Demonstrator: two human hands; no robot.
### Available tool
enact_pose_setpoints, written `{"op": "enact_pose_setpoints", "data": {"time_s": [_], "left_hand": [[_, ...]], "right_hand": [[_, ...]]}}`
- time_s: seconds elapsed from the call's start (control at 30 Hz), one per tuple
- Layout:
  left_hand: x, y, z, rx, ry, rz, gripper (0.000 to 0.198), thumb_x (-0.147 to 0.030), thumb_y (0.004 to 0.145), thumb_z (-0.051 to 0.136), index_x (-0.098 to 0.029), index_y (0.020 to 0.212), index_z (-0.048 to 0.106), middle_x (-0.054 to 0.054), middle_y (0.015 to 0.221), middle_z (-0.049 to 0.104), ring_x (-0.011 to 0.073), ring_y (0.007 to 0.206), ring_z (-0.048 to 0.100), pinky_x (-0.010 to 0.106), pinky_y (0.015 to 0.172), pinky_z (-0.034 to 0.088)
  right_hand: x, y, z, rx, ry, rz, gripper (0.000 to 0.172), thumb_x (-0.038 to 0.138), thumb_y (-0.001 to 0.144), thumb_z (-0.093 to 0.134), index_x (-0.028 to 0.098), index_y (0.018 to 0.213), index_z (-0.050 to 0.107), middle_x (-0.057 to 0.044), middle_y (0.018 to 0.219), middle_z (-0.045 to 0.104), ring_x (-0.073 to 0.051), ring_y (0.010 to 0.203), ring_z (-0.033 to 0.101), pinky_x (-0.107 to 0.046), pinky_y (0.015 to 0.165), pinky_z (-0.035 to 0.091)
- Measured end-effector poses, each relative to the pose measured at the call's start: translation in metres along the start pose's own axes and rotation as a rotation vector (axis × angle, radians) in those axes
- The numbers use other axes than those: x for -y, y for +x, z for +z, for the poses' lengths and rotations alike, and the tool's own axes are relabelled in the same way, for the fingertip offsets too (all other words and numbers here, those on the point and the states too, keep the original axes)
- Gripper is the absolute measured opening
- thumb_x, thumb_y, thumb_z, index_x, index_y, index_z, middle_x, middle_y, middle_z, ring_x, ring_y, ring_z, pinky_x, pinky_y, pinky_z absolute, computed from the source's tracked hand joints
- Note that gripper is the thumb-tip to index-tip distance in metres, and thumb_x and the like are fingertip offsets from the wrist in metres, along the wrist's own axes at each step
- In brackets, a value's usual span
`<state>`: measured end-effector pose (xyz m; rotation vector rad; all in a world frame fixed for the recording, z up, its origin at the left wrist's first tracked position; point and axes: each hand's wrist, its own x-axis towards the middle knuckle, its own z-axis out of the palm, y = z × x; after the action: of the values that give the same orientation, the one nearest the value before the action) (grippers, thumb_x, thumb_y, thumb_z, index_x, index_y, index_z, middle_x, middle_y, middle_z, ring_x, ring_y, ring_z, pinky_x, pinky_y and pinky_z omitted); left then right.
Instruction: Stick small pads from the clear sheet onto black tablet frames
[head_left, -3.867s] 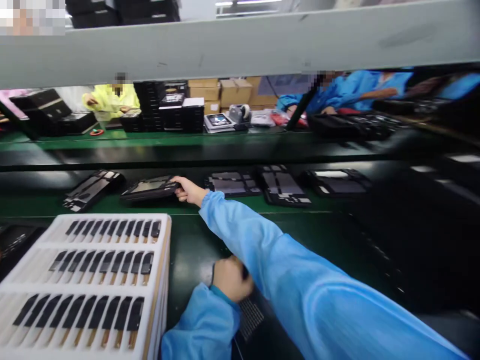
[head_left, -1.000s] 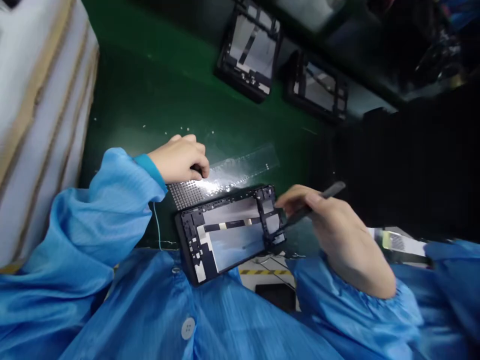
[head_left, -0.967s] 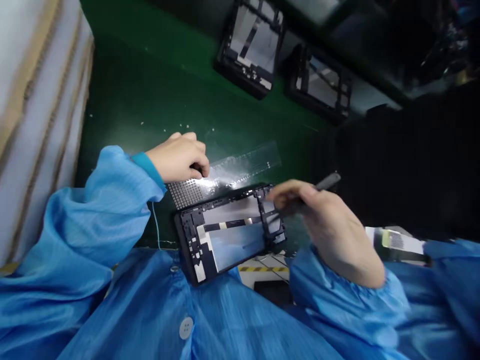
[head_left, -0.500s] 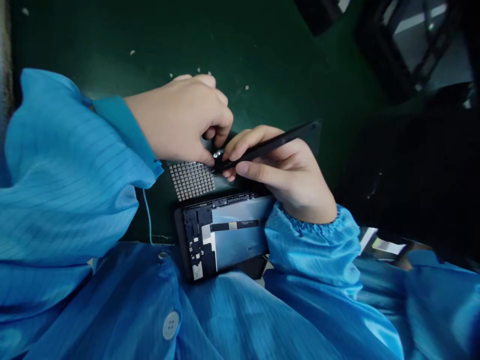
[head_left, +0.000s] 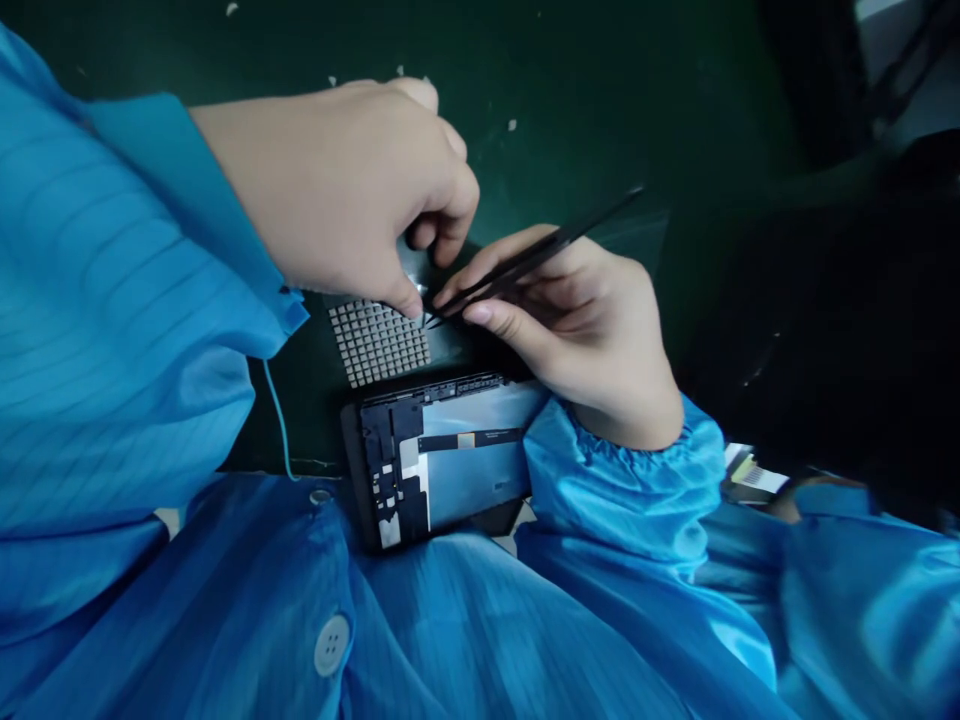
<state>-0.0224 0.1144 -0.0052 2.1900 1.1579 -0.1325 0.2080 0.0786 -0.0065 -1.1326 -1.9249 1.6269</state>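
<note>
Here, the left hand [head_left: 337,190] is curled shut, thumb and forefinger pinching down on the upper right edge of the sheet [head_left: 379,340], a grid of small pale squares. The right hand [head_left: 585,330] is closed in a pen grip on the tweezers [head_left: 525,262], whose tips point toward 8 o'clock and meet the sheet right at the left thumb. The sheet lies flat on the green mat [head_left: 600,90], at 12 o'clock from the frame [head_left: 442,455] and just touching its top edge.

To judge by this, the work is lifting a square off the grid. It would go best with the left pinch firm, so the sheet cannot slide or curl. The tweezers should come in shallow and catch only a corner of 1 square. A light squeeze is enough, since a hard one could crease the piece or flick it away. The right wrist rests across the frame's 3 o'clock end, so it should bear lightly there and not drag over the open parts.

By count there are 2 hands, 1 pair of tweezers, 1 sheet and 1 frame. A single teal cord [head_left: 276,420] hangs from the left cuff at 9 o'clock of the frame, and 1 button [head_left: 332,645] shows on the coat at 7 o'clock. The squares are too many and too small to count.
</note>
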Motion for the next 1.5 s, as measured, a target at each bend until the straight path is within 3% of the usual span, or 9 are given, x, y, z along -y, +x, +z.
{"op": "enact_pose_setpoints", "data": {"time_s": [0.2,0.53,0.87,0.93,1.03,1.13,1.2,1.33,1.5], "left_hand": [[0.003,-0.001,0.001,-0.021,0.021,0.004,0.047,-0.045,0.073,0.087,-0.011,0.104,0.079,-0.004,0.098,0.058,0.0407,0.142,0.055,0.055,0.121,0.041],[0.005,-0.001,0.001,-0.014,0.034,0.004,0.047,-0.042,0.082,0.087,-0.004,0.107,0.077,-0.003,0.102,0.06,0.0379,0.143,0.052,0.062,0.128,0.039],[0.001,-0.001,0.001,-0.002,0.07,-0.009,0.052,-0.041,0.075,0.094,-0.007,0.11,0.078,-0.004,0.101,0.058,0.0379,0.144,0.052,0.055,0.125,0.04],[0.001,-0.002,0.001,-0.012,0.053,-0.003,0.055,-0.051,0.082,0.087,-0.005,0.111,0.077,-0.003,0.102,0.059,0.038,0.144,0.052,0.055,0.124,0.04],[0.003,-0.003,0.002,-0.054,-0.006,0.032,0.084,-0.082,0.093,0.048,-0.006,0.109,0.078,0.002,0.103,0.061,0.0366,0.142,0.053,0.058,0.121,0.04],[0.009,-0.004,0.004,-0.09,-0.067,0.068,0.104,-0.103,0.079,0.026,-0.017,0.103,0.08,0.007,0.103,0.068,0.0377,0.136,0.055,0.062,0.12,0.041],[0.013,-0.005,0.006,-0.102,-0.089,0.081,0.107,-0.107,0.07,0.021,-0.022,0.102,0.079,0.009,0.104,0.07,0.0392,0.133,0.055,0.063,0.119,0.042],[0.019,-0.005,0.01,-0.129,-0.082,0.123,0.12,-0.108,0.067,0.005,-0.022,0.104,0.079,0.01,0.102,0.069,0.0364,0.129,0.055,0.06,0.115,0.043],[0.021,-0.003,0.012,-0.137,-0.066,0.103,0.128,-0.113,0.059,0.003,-0.021,0.104,0.079,0.01,0.101,0.068,0.0356,0.126,0.055,0.058,0.111,0.042]], "right_hand": [[0.003,-0.002,0.007,-0.039,-0.089,0.023,0.028,0.051,0.1,0.083,0.026,0.11,0.077,-0.002,0.11,0.081,-0.024,0.109,0.08,-0.042,0.108,0.068],[0.004,-0.004,0.009,-0.021,-0.064,0.018,0.022,0.043,0.101,0.082,0.024,0.111,0.075,-0.002,0.112,0.079,-0.022,0.108,0.079,-0.04,0.11,0.065],[0.011,-0.005,0.005,-0.013,-0.096,0.018,0.018,0.042,0.102,0.081,0.026,0.107,0.076,-0.003,0.112,0.08,-0.024,0.11,0.08,-0.043,0.112,0.066],[0.015,-0.021,0.015,-0.1,-0.001,0.052,0.018,0.041,0.101,0.083,0.027,0.108,0.075,-0.003,0.11,0.082,-0.024,0.105,0.081,-0.043,0.105,0.07],[0.019,-0.058,0.052,-0.431,0.134,0.067,0.014,0.033,0.103,0.081,0.029,0.115,0.075,-0.003,0.108,0.082,-0.022,0.1,0.082,-0.038,0.089,0.073],[0.01,-0.088,0.1,-0.803,0.207,-0.029,0.013,0.022,0.105,0.077,0.026,0.116,0.075,-0.002,0.103,0.08,-0.017,0.095,0.082,-0.029,0.075,0.071],[0.001,-0.095,0.123,-0.933,0.197,-0.106,0.017,0.016,0.104,0.075,0.025,0.119,0.074,-0.002,0.102,0.079,-0.017,0.096,0.082,-0.029,0.077,0.072],[-0.01,-0.09,0.135,-0.936,0.123,-0.153,0.027,0.01,0.103,0.074,0.023,0.127,0.073,-0.005,0.11,0.081,-0.018,0.105,0.084,-0.036,0.093,0.075],[-0.01,-0.087,0.135,-0.927,0.045,-0.156,0.028,0.008,0.102,0.073,0.021,0.126,0.074,-0.006,0.11,0.08,-0.018,0.104,0.084,-0.035,0.094,0.075]]}}
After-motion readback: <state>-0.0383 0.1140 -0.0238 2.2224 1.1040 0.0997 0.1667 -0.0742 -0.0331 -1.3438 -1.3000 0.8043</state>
